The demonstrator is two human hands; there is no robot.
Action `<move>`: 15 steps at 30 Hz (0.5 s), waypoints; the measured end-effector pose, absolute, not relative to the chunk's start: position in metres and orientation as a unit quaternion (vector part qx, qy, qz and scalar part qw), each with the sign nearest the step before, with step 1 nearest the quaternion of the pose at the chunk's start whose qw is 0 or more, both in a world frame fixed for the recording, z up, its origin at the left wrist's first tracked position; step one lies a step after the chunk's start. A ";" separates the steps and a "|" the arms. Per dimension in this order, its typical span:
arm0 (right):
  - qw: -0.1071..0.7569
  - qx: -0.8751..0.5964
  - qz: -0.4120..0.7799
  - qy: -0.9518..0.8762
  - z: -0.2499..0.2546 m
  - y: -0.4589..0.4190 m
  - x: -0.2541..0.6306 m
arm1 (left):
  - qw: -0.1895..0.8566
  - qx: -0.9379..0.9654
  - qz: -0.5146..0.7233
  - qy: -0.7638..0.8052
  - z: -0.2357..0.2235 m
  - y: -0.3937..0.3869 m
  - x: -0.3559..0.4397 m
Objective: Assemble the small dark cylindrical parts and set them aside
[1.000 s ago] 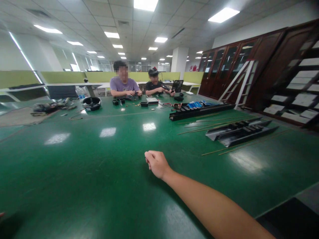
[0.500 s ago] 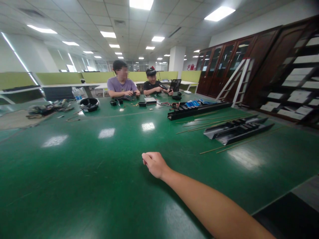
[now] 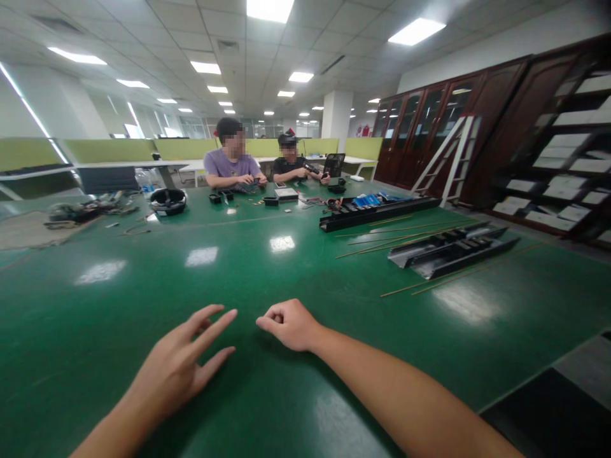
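Note:
Over the near part of the green table (image 3: 229, 273), my left hand (image 3: 179, 356) is open, its fingers spread and pointing right, holding nothing. Just right of it is my right hand (image 3: 289, 324), low over the tabletop, with its fingers curled and the thumb against the index finger. Whatever may be inside that curl is hidden. A small gap separates the two hands, and neither touches any object that I can see.
Black metal channels (image 3: 458, 251) and thin brass-coloured rods (image 3: 372, 245) lie at the right. Behind them is a longer channel (image 3: 377, 215) with blue packets (image 3: 370, 199). A black headset (image 3: 168, 201) lies far left. Two people (image 3: 231, 162) sit across the table; a stepladder (image 3: 449, 162) stands right.
My left hand has come into view from the lower left, fingers spread. My right hand has shifted slightly left and down, staying curled.

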State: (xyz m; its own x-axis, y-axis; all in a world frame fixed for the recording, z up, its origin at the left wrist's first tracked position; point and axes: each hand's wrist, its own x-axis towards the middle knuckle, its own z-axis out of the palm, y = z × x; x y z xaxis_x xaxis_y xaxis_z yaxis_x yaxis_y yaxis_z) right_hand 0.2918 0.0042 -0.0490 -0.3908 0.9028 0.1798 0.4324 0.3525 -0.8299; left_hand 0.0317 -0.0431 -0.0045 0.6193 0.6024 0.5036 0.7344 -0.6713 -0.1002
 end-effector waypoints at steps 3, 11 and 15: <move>0.321 -0.423 0.349 -0.772 -0.052 0.005 0.293 | 0.122 -0.923 -0.187 -0.312 -0.016 -0.026 0.078; 0.332 -0.383 0.370 -0.779 -0.052 0.008 0.298 | 0.033 -0.941 -0.219 -0.255 -0.022 -0.009 0.112; 0.304 -0.399 0.404 -0.765 -0.045 0.004 0.300 | 0.059 -0.903 -0.280 -0.321 -0.007 -0.023 0.063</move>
